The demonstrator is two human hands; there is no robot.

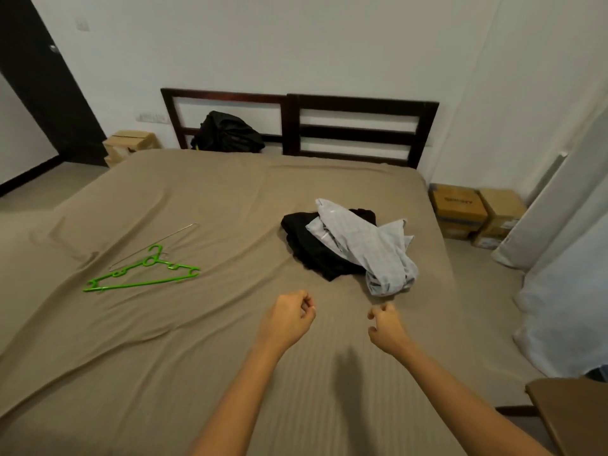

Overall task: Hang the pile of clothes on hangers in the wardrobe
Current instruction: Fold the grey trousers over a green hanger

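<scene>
A cardboard box (459, 205) beside the bed (197, 340) bears dark print, too blurred to read; no other writing can be made out. The pile of clothes (348, 245), a grey shirt (368, 245) crumpled over a black garment (309, 245), lies on the sheet just beyond both hands, nearer the right one, touching neither. The left hand (289, 319) hovers over the bed with fingers curled into a loose fist, holding nothing; the right hand (386, 325) is likewise curled inward and holds nothing, its knuckles close to the shirt's near edge. A green hanger (149, 261) and a wire hanger (171, 237) lie together well to the left; a black bag (230, 131) leans on the headboard (358, 133).
</scene>
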